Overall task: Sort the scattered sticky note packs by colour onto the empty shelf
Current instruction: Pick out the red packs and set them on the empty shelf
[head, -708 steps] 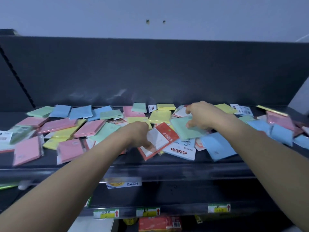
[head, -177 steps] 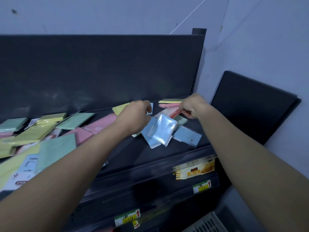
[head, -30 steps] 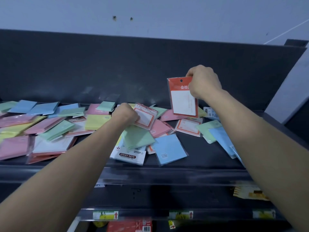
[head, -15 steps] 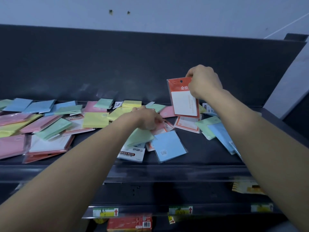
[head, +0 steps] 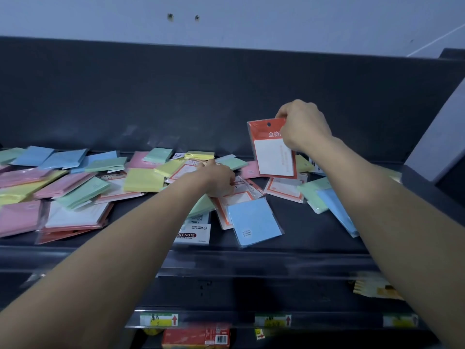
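While the right hand (head: 303, 128) has its grip clamped on a red-topped pack (head: 274, 157), upright above the shelf (head: 309, 230) right of centre, the left hand (head: 219, 181) rests on red-bordered packs (head: 241, 197) mid-frame; whether its grip is clamped I cannot tell. Pastel packs (head: 75, 182) lie scattered at left.

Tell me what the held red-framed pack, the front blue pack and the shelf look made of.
The red-framed pack in the right hand: a white paper pad with a printed card, inside a clear glossy plastic sleeve that glints along its edges. The blue pack: matte paper under similar shiny film. The shelf: probably painted metal, dark and matte.
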`<action>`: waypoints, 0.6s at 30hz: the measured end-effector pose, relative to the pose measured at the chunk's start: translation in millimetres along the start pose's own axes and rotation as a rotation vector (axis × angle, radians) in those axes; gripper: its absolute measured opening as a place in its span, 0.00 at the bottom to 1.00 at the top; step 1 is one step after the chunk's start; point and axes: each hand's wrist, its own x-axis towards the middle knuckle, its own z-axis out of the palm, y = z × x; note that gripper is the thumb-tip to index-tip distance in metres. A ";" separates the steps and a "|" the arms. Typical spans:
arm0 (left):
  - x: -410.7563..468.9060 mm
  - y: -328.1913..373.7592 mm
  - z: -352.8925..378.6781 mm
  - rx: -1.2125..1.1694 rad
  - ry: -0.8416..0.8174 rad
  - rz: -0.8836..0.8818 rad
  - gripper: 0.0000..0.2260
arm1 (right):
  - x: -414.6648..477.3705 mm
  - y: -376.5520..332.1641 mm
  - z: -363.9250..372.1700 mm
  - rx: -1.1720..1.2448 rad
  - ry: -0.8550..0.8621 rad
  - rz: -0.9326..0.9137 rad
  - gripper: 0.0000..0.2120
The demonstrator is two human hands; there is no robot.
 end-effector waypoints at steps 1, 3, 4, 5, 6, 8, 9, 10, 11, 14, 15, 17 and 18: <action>0.2 1.0 0.6 -0.007 0.018 0.000 0.15 | 1.1 -1.4 1.4 0.002 0.005 -0.007 0.12; -2.4 -0.4 -1.5 -0.079 0.089 0.007 0.15 | 4.2 -5.7 5.1 0.014 0.013 -0.027 0.11; -4.8 -3.2 -3.6 -0.127 0.136 0.004 0.15 | 5.7 -9.6 7.2 0.023 0.014 -0.038 0.12; -8.1 -7.7 -6.4 -0.170 0.184 -0.004 0.16 | 7.0 -14.8 9.0 0.033 0.015 -0.052 0.12; -12.1 -13.9 -9.0 -0.205 0.228 -0.016 0.16 | 8.3 -21.2 11.0 0.042 0.012 -0.068 0.12; -21.9 -30.1 -12.0 -0.255 0.299 -0.053 0.16 | 10.1 -36.8 15.2 0.059 0.005 -0.103 0.13; -28.2 -39.3 -13.1 -0.267 0.326 -0.072 0.15 | 10.2 -45.9 17.0 0.069 -0.001 -0.119 0.15; -34.7 -49.9 -13.4 -0.275 0.348 -0.094 0.15 | 10.1 -55.5 19.2 0.081 -0.008 -0.138 0.16; -42.1 -61.2 -13.2 -0.283 0.368 -0.119 0.15 | 9.7 -65.8 22.0 0.093 -0.014 -0.162 0.17; -66.9 -97.7 -9.2 -0.336 0.411 -0.217 0.14 | 7.8 -100.9 33.2 0.133 -0.031 -0.239 0.16; -75.7 -109.8 -7.5 -0.353 0.425 -0.250 0.14 | 6.5 -113.9 37.3 0.144 -0.039 -0.260 0.16; -93.4 -133.5 -3.6 -0.375 0.445 -0.319 0.14 | 3.4 -139.9 45.9 0.165 -0.051 -0.303 0.16; -103.1 -146.0 -1.9 -0.377 0.446 -0.358 0.14 | 1.7 -153.4 50.4 0.177 -0.055 -0.326 0.16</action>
